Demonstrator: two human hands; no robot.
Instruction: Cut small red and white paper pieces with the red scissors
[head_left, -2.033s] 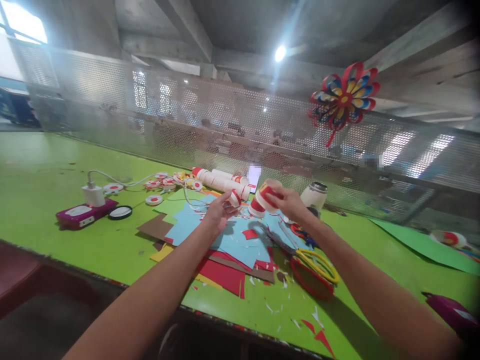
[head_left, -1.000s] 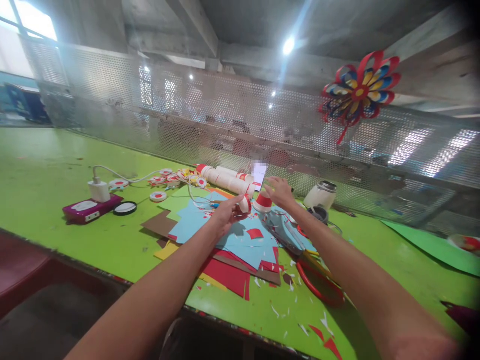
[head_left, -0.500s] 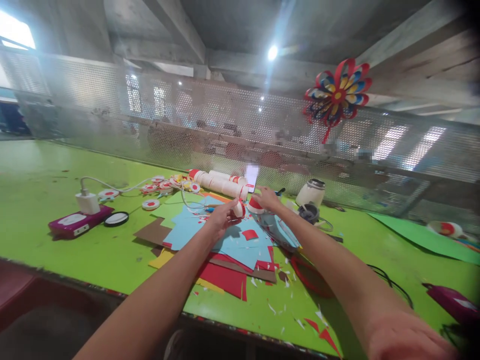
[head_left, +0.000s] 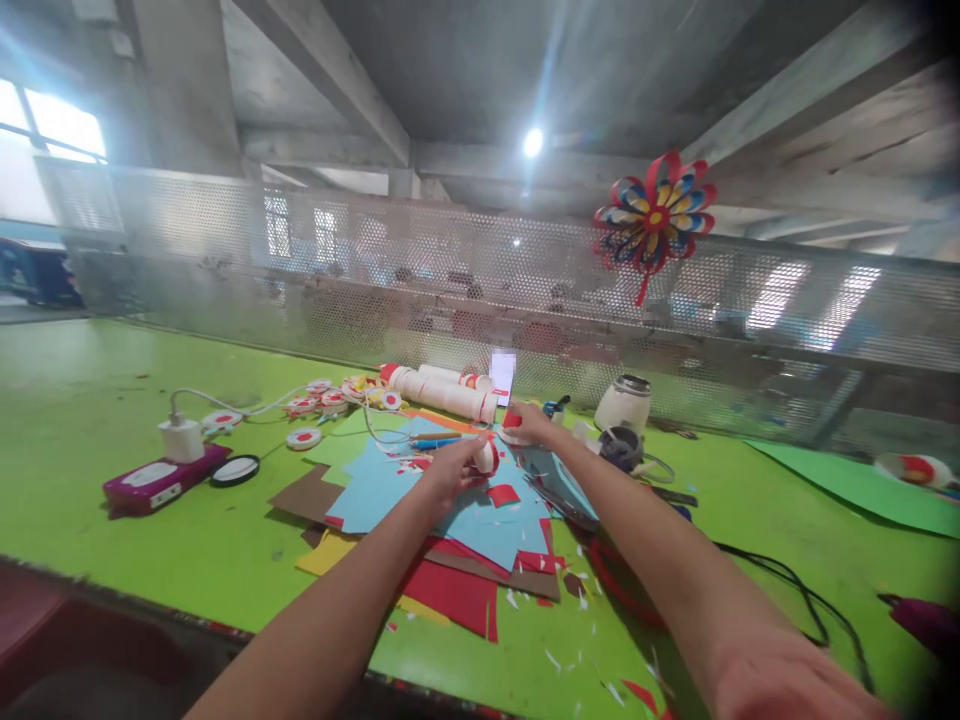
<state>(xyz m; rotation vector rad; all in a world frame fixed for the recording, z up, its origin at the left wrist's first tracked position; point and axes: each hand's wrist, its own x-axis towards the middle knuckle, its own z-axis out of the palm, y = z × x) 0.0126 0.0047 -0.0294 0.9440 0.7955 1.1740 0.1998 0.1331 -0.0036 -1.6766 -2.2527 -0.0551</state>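
Note:
My left hand [head_left: 450,475] is closed around a short white paper cup piece [head_left: 488,457] with a red edge, just above light blue paper sheets [head_left: 442,515]. Beyond it, my right hand [head_left: 531,424] has its fingers curled down on another red-and-white cup piece [head_left: 512,424]; its fingertips are partly hidden. A small red paper square [head_left: 503,494] lies on the blue sheets near my left hand. Scissors [head_left: 561,503] lie beside the sheets, partly covered by my right forearm. Pencils [head_left: 437,441] rest behind my left hand.
Stacked paper cups [head_left: 442,394] lie behind the sheets, by an upright phone [head_left: 502,378]. Several red-and-white discs [head_left: 304,438] and a purple power bank [head_left: 161,483] are at left. A white jar [head_left: 624,404] stands at right. A paper flower [head_left: 656,218] hangs before the mesh screen [head_left: 420,270].
The view has tilted up slightly, so the table sits lower in the picture. My left hand still holds its cup piece; my right hand stays on the other one, its fingers a little more curled.

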